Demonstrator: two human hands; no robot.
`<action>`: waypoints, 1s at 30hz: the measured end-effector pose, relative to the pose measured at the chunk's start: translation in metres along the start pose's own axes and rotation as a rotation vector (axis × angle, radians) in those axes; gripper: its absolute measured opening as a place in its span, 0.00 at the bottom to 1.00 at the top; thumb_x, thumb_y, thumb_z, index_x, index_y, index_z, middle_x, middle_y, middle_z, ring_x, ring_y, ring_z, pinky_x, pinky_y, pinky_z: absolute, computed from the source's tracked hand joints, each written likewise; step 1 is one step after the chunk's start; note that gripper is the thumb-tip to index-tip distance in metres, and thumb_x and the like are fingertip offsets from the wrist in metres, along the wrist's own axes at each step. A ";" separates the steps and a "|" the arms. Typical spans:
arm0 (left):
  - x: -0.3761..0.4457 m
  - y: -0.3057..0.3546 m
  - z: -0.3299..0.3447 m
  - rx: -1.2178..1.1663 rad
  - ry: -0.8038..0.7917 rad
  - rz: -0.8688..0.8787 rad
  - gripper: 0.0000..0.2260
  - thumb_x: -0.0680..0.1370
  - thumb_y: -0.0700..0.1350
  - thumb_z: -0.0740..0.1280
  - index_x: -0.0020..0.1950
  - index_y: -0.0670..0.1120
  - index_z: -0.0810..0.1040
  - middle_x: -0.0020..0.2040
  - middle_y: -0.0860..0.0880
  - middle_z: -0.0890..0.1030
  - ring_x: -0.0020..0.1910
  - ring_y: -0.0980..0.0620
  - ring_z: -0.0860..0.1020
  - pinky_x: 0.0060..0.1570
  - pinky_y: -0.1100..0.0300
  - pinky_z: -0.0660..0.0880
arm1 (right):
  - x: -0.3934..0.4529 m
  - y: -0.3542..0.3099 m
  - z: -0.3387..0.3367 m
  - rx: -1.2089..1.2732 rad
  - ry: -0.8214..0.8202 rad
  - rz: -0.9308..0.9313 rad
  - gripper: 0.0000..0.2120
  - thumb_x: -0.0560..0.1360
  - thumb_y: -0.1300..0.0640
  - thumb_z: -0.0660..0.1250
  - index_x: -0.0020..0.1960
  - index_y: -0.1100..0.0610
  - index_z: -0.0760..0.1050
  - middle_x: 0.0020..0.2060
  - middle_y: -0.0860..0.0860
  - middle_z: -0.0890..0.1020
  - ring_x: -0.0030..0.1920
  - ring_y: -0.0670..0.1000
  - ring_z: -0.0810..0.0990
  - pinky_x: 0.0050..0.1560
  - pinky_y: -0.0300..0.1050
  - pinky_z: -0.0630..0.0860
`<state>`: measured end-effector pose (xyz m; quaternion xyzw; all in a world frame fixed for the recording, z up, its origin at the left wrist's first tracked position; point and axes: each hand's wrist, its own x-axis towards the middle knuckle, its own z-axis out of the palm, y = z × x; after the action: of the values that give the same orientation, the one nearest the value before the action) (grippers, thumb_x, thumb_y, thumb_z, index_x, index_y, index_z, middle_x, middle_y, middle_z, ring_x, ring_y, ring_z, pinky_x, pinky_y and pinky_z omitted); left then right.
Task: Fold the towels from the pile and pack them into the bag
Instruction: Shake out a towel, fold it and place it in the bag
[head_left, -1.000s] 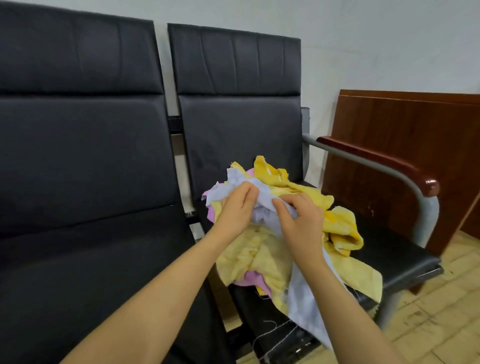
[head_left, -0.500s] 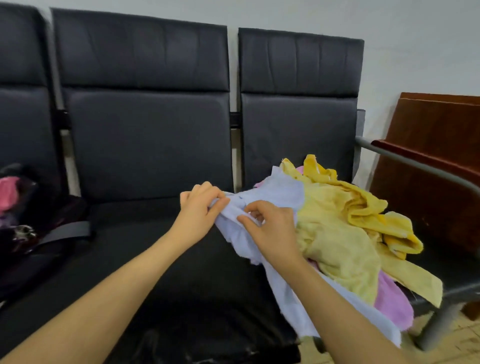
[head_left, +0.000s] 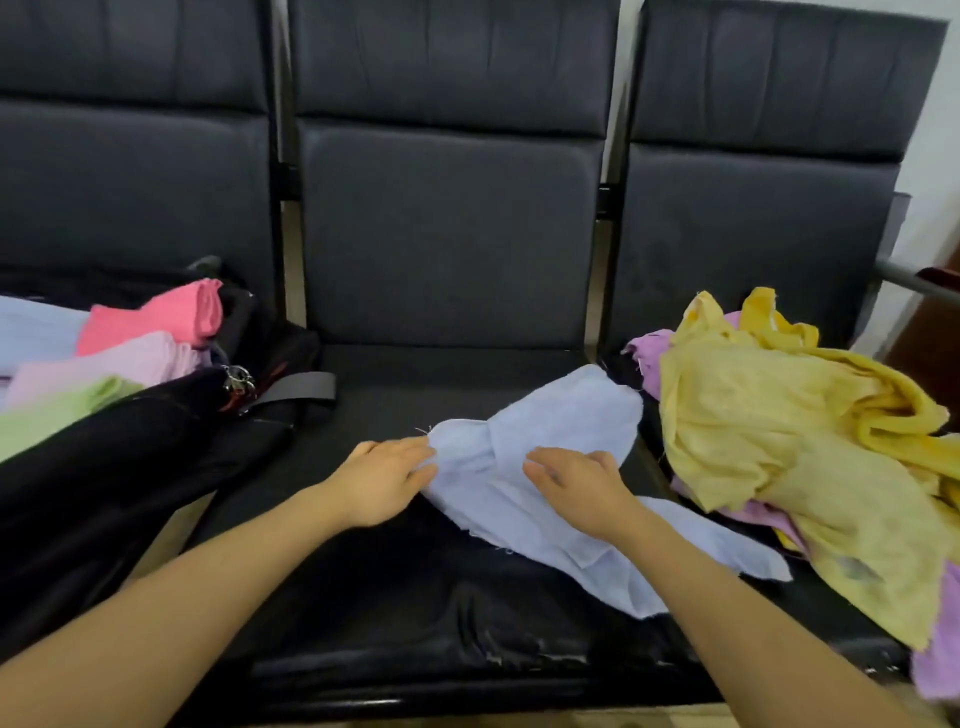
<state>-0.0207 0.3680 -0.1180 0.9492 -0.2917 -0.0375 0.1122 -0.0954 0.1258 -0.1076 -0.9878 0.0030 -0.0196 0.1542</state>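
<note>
A light blue towel (head_left: 561, 431) lies crumpled across the middle black seat (head_left: 395, 395), with its tail trailing toward the right. My left hand (head_left: 382, 480) pinches its left corner. My right hand (head_left: 579, 486) lies on its middle, fingers curled into the cloth. On the right seat sits the pile of towels (head_left: 769, 431), mostly yellow with purple ones under it. A black bag (head_left: 130, 441) lies open on the left seat and holds folded pink (head_left: 161, 317), lilac and green towels.
The three black padded seats are joined in a row with tall backrests (head_left: 447, 234). A grey strap (head_left: 298, 387) and a metal clasp of the bag reach onto the middle seat. A metal armrest (head_left: 909, 278) and brown wood show at far right.
My hands have drawn the light blue towel off the pile and leftward onto the middle seat. The view has swung left, bringing the bag with its folded towels into sight.
</note>
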 end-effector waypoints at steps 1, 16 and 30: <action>-0.001 0.003 0.002 0.003 -0.073 -0.001 0.20 0.84 0.53 0.49 0.73 0.51 0.66 0.76 0.55 0.62 0.75 0.56 0.58 0.70 0.58 0.53 | 0.001 0.001 0.004 -0.077 -0.072 -0.003 0.19 0.83 0.48 0.47 0.64 0.53 0.72 0.62 0.50 0.76 0.65 0.51 0.71 0.63 0.46 0.56; 0.027 -0.017 0.019 0.067 0.002 -0.067 0.18 0.84 0.50 0.48 0.64 0.50 0.74 0.68 0.52 0.71 0.70 0.52 0.66 0.70 0.55 0.53 | 0.057 0.006 0.024 -0.199 0.117 0.047 0.21 0.82 0.44 0.49 0.69 0.51 0.68 0.55 0.48 0.81 0.60 0.49 0.75 0.62 0.46 0.51; 0.056 -0.008 0.045 0.055 0.364 -0.400 0.16 0.83 0.54 0.54 0.62 0.45 0.72 0.58 0.49 0.76 0.57 0.48 0.72 0.56 0.57 0.62 | 0.094 -0.010 0.036 -0.095 0.238 0.060 0.08 0.78 0.47 0.63 0.48 0.49 0.79 0.48 0.45 0.77 0.54 0.50 0.71 0.46 0.44 0.50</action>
<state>0.0234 0.3346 -0.1637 0.9817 -0.0740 0.1203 0.1275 -0.0005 0.1456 -0.1356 -0.9841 0.0519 -0.1321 0.1065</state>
